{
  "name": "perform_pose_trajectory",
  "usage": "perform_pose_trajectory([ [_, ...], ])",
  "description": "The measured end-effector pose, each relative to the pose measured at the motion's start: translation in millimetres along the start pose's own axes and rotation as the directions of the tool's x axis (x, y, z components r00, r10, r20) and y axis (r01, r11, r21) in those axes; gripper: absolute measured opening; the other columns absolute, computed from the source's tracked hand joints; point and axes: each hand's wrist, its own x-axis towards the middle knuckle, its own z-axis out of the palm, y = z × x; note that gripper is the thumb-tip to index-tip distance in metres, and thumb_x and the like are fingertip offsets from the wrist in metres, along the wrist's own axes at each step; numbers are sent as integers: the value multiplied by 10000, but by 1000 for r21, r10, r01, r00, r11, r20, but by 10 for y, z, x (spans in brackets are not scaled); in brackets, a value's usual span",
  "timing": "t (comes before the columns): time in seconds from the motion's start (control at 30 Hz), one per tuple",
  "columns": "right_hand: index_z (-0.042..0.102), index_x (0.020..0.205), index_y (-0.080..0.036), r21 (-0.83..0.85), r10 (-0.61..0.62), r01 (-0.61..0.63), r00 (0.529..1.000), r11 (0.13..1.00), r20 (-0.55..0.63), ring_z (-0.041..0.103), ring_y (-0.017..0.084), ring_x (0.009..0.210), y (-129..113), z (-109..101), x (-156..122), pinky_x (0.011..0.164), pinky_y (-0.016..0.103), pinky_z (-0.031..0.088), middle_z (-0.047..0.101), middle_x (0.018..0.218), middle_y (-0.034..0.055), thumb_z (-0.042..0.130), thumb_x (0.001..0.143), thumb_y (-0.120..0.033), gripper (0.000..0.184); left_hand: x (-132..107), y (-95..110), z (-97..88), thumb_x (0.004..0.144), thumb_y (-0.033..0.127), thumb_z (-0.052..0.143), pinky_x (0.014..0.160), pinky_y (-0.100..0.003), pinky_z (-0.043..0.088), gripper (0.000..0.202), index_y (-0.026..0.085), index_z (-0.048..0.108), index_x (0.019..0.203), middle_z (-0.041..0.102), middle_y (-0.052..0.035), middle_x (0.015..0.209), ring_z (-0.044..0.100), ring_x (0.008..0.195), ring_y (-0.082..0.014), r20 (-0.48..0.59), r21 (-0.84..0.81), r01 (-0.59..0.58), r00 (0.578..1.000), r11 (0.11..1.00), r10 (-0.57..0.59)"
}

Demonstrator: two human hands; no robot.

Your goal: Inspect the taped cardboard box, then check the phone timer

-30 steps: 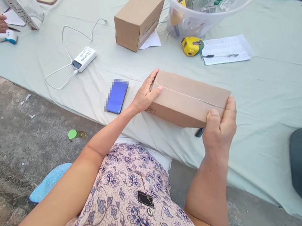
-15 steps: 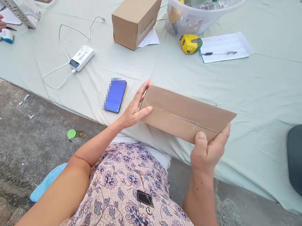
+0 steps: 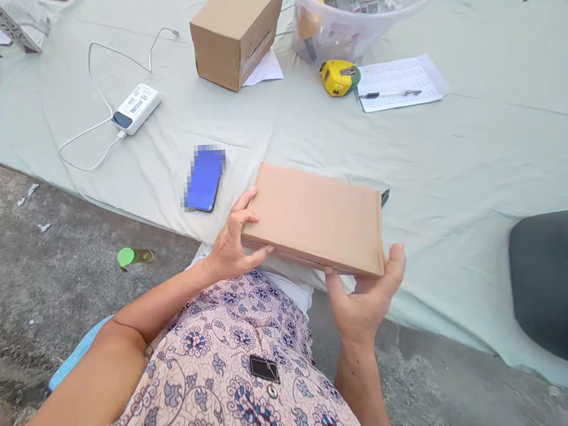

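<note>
A flat brown cardboard box (image 3: 315, 215) is held between both hands over the near edge of the cloth-covered table, its broad face turned up. My left hand (image 3: 233, 240) grips the box's left end, thumb along the near side and fingers on the left edge. At the near right corner, my right hand (image 3: 367, 291) holds it with the thumb on the near side; some of its fingers are hidden beneath. A small dark object (image 3: 385, 198) pokes out behind the box's right edge; I cannot make out what it is. A phone (image 3: 205, 179) lies left of the box.
A larger cardboard box (image 3: 236, 39) stands farther back, beside a clear plastic basket (image 3: 332, 32). A yellow tape measure (image 3: 339, 78) touches a written sheet (image 3: 403, 82) with a pen. Left lies a white power bank (image 3: 136, 109) with cable; right, a dark chair-like shape (image 3: 550, 283).
The cardboard box has been turned, so its broad face now shows instead of the seamed side. My right hand has shifted left and down along it, and the camera view has moved slightly.
</note>
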Motion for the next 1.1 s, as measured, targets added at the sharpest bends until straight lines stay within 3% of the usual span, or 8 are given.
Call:
perform_pose_trajectory([
  [0.13,351,1479,-315,54,-173,178,981,982,-92,395,333,1458,-89,81,286,1126,568,456,325,1533,118,785,746,-275,852,318,-66,18,887,331,670,1175,-556,391,479,282,300,1186,338,-233,1584,338,1529,-293,-15,75,-100,995,992,102],
  [0.23,369,1457,-307,50,-167,170,984,984,-67,429,317,1426,3,174,442,1103,550,487,360,1487,116,769,772,-303,793,459,-248,59,864,372,692,1198,-566,375,564,288,264,1221,320,-225,1590,282,1557,-298,38,156,-59,998,986,54],
  [0.5,385,1419,-267,-134,-166,162,986,978,-15,431,316,1409,378,323,390,994,535,558,424,1411,137,727,801,-374,715,313,-670,205,862,366,729,1180,-507,400,628,271,277,1288,339,-239,1605,282,1562,-267,86,178,20,996,984,-36],
  [0.63,418,1377,-264,-148,-149,145,989,978,-19,481,317,1360,277,305,410,916,481,586,467,1389,131,763,780,-408,704,330,-553,138,862,362,738,1124,-461,455,597,238,334,1283,349,-246,1612,340,1535,-278,98,265,79,989,961,-109],
  [0.73,437,1331,-235,-203,-137,125,990,971,-45,526,322,1308,176,312,461,983,518,543,514,1322,122,791,747,-496,731,441,-330,59,852,470,734,981,-421,540,605,221,413,1301,372,-224,1614,512,1407,-313,167,427,122,963,896,-211],
  [0.9,450,1248,-219,-318,-115,84,990,944,-79,554,343,1240,55,347,530,978,546,514,542,1229,116,775,720,-612,734,664,28,165,702,719,747,919,-463,552,994,207,419,1489,365,-242,1607,595,1223,-390,197,706,134,906,695,-375],
  [1.0,447,1233,-219,-358,-102,68,992,931,-78,551,360,1225,23,350,535,938,551,521,543,1214,124,763,713,-658,751,686,47,293,738,754,667,859,-479,564,956,275,418,1526,312,-217,1638,554,1212,-409,200,763,120,891,635,-408],
  [1.1,448,1229,-222,-357,-112,77,991,931,-78,542,361,1210,33,348,526,930,558,518,538,1202,123,761,706,-682,763,617,-92,369,750,787,600,835,-490,565,946,285,427,1533,321,-209,1631,531,1198,-418,175,740,100,926,665,-334],
])
